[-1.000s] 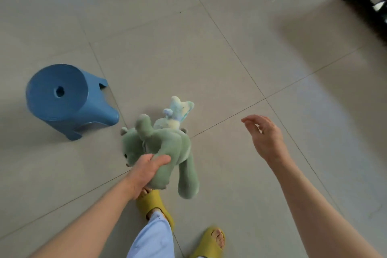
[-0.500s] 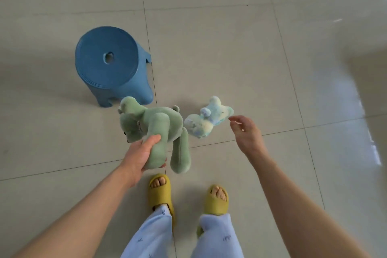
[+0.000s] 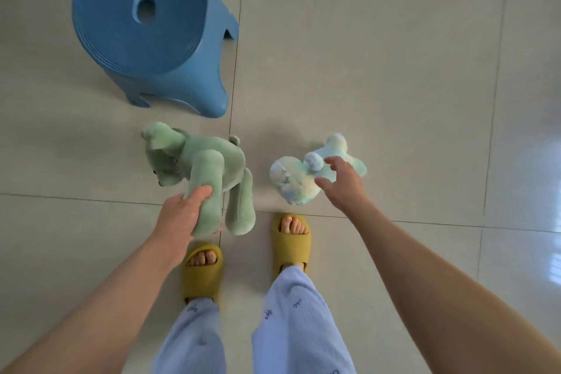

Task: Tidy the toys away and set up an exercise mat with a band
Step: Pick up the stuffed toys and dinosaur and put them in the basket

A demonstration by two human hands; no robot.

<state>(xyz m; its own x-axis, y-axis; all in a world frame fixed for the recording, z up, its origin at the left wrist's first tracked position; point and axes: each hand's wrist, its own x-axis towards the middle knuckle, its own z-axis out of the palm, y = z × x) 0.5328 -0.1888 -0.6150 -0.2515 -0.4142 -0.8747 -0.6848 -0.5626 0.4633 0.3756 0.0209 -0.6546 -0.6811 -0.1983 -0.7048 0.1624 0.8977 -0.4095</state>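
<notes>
Pale glossy floor tiles [image 3: 379, 70] fill the view, crossed by thin dark grout lines, with a bright sheen of light along the right edge; a blue plastic stool [image 3: 145, 27] stands at the upper left, its round seat pierced by a small hole, its legs resting on the tiles. Just below the stool hangs a green plush bear [image 3: 209, 167], lifted off the floor and tilted with its head to the left and its legs dangling downward; the left hand [image 3: 182, 215] grips one of its limbs, thumb curled over the plush and fingers wrapped underneath. To the right of it, apart from the green bear, a small pastel plush toy [image 3: 294, 179] in blue, white and yellow lies on the tiles near a grout crossing; the right hand [image 3: 343, 182] reaches over it with fingers spread and slightly bent, thumb and forefinger apart, holding nothing; whether the fingertips already touch the plush I cannot tell. Below the toys two feet in yellow slippers [image 3: 291, 240] stand on the floor, the right one slightly ahead of the left; light blue patterned trousers [image 3: 297, 322] cover the legs; both bare forearms stretch up from the lower corners.
</notes>
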